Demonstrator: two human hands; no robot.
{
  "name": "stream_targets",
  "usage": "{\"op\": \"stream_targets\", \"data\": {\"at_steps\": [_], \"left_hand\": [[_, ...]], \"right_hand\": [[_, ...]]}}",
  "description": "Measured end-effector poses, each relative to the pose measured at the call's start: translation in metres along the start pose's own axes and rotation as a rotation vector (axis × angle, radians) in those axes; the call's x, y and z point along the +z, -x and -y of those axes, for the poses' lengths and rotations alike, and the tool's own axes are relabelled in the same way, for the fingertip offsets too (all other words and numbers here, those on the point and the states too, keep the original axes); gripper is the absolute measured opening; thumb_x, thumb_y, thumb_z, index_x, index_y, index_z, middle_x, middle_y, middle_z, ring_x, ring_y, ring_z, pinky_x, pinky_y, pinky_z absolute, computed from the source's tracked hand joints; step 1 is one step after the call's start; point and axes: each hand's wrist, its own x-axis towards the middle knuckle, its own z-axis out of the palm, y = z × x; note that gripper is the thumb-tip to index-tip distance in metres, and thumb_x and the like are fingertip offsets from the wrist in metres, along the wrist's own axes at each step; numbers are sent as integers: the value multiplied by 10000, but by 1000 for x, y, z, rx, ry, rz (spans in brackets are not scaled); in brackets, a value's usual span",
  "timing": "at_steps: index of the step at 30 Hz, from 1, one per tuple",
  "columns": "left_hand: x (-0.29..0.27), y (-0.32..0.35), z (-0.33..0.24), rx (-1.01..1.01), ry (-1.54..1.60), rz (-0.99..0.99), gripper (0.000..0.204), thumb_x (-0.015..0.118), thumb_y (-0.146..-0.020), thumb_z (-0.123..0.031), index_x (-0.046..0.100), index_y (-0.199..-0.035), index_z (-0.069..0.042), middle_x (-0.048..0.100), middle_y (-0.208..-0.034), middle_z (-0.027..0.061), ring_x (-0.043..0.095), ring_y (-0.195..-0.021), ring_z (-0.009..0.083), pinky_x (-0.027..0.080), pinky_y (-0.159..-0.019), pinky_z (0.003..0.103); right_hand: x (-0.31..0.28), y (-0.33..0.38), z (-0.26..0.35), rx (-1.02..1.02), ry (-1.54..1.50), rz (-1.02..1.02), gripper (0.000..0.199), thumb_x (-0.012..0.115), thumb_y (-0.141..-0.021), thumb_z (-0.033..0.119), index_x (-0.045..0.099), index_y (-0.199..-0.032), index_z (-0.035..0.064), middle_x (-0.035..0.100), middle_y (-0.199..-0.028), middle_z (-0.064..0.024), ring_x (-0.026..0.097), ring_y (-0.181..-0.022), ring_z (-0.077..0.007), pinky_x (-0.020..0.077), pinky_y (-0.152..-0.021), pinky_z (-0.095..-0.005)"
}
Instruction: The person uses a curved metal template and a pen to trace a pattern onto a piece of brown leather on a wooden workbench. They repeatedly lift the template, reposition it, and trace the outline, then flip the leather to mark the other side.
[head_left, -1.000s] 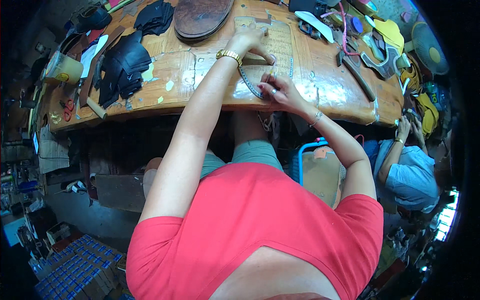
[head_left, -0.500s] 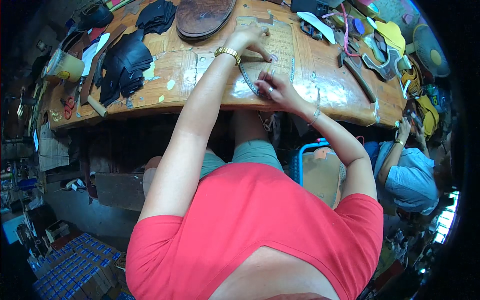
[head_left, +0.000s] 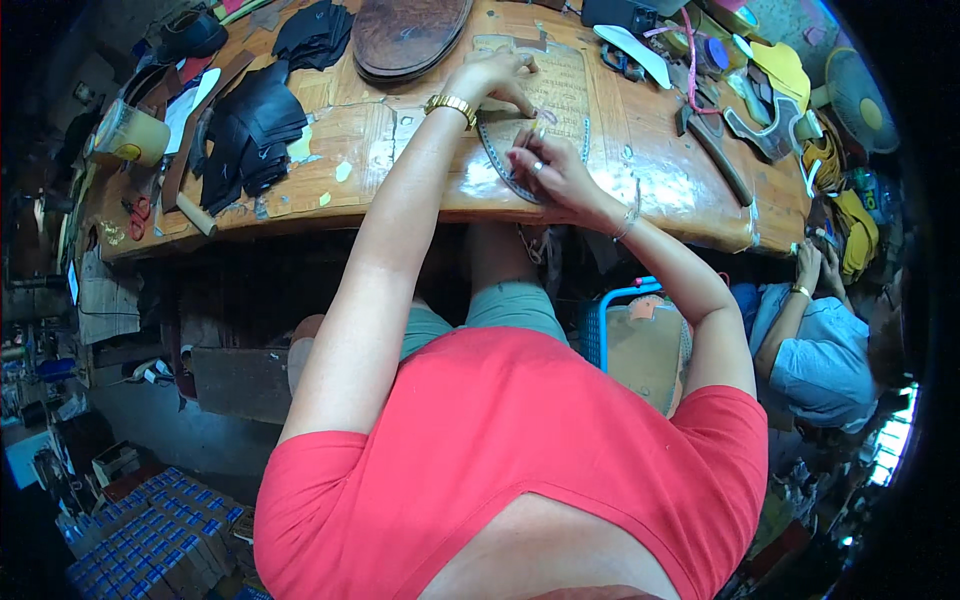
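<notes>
A flat tan piece (head_left: 566, 88) with rows of dark marks lies on the wooden table, its near edge curved and lined by a dark, dotted border (head_left: 500, 172). Over its left part reaches my left hand (head_left: 500, 82), fingers spread and fingertips down on the piece; a gold band circles that wrist. My right hand (head_left: 560, 175), wearing a ring, is closed just above the near part of the piece. Something small and slim with a yellowish tip shows at its fingers, close to my left fingertips; its kind is too small to make out.
Brown oval pieces (head_left: 408, 38) lie beyond my left hand. To the left are stacked black pieces (head_left: 250, 135), a tub (head_left: 135, 132) and red scissors (head_left: 137, 215). A hammer (head_left: 720, 160) lies right. A person in blue (head_left: 820, 345) sits at the right.
My right hand has shifted slightly to the right along the near curved edge, baring more of the dotted border. My left hand stays nearly in place on the tan piece.
</notes>
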Motion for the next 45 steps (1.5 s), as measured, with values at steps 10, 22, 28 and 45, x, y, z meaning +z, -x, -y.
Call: {"op": "stream_targets", "data": {"at_steps": [10, 22, 28, 45], "left_hand": [[-3, 3, 1, 22, 28, -10, 876, 837, -486, -488, 550, -1262, -199, 574, -1233, 119, 561, -1136, 283, 452, -930, 389], [4, -7, 14, 41, 76, 53, 834, 790, -546, -525, 537, -1264, -184, 560, -1280, 121, 518, -1198, 275, 410, -970, 397], [-1, -2, 12, 35, 38, 37, 827, 789, -543, -527, 547, -1252, -178, 582, -1254, 124, 542, -1170, 274, 410, -970, 393], [-1, 1, 13, 50, 129, 28, 779, 817, -581, -456, 542, -1242, -149, 609, -1213, 120, 563, -1137, 286, 426, -962, 377]], "right_hand": [[2, -8, -9, -112, 133, -16, 133, 577, -914, 121, 528, -893, -1, 573, -682, -140, 570, -623, -289, 452, -602, -362], [-5, -18, -11, 8, -258, 16, 188, 505, -981, 188, 536, -883, 30, 568, -681, -15, 484, -548, -40, 391, -480, -190], [0, -13, -4, -38, -171, 9, 160, 537, -954, 152, 554, -850, 32, 555, -651, -17, 519, -539, -73, 395, -456, -233], [5, -20, -6, -275, 221, -43, 175, 571, -918, 125, 567, -832, -28, 598, -671, -93, 599, -637, -170, 458, -582, -333]]}}
